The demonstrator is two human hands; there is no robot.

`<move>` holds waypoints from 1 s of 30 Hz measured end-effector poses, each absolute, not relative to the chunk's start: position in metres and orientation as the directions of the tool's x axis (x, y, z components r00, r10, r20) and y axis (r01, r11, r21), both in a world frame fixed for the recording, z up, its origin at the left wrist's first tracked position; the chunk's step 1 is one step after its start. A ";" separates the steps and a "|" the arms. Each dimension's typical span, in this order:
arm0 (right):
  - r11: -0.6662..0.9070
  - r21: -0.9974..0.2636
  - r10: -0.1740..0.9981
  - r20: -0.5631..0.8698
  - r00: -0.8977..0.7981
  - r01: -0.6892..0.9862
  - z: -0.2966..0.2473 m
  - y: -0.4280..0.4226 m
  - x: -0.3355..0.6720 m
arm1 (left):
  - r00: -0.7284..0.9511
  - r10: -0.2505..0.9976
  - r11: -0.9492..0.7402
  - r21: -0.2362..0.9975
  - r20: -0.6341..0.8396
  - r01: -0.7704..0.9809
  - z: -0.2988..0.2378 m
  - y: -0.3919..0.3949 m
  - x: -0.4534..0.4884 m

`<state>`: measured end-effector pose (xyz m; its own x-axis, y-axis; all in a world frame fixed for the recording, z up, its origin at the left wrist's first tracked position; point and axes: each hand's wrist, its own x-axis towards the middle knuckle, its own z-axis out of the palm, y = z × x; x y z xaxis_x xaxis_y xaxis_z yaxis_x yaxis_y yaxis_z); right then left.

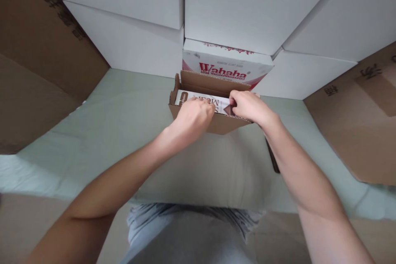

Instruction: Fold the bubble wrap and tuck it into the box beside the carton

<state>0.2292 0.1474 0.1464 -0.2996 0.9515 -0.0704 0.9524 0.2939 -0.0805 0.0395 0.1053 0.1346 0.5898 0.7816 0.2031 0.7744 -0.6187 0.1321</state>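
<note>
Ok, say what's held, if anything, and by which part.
The left hand is over the middle of the pack, the right hand near its right end; whether either grips it cannot be told.

Light is soft, moderately dim. Shadow darkens the inside of the narrow, open brown cardboard box and faintly marks the pale green cloth-covered counter. Wide-angle distortion stretches the edges.

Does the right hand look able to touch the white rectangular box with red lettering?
Probably yes: the right hand is near, and the open brown cardboard carton only partly hides the red-lettered box.
</note>
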 end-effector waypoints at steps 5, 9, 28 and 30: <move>0.272 -0.226 0.941 0.268 -0.208 0.935 0.157 0.139 0.242 | 0.596 0.779 -0.618 0.075 0.197 0.783 0.136 0.110 0.040; 0.328 -0.262 0.822 0.552 -0.138 0.907 0.182 0.108 0.247 | 0.574 0.795 -0.598 0.090 0.196 0.796 0.135 0.120 0.045; -0.349 -0.937 0.907 -0.345 0.241 -0.029 -0.003 -0.033 0.225 | 0.471 0.868 -0.272 0.944 0.156 0.187 0.030 0.012 0.026; -0.432 -0.902 0.901 -0.432 0.035 -0.011 -0.002 -0.033 0.219 | 0.396 0.918 -0.003 1.000 -0.004 0.018 0.019 0.003 0.033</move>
<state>0.2188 -0.0331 -0.0022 0.0350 0.9013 -0.4318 -0.0107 -0.4317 -0.9019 0.0328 0.0031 0.0190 0.3960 0.9183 -0.0041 0.0184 -0.0035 0.9998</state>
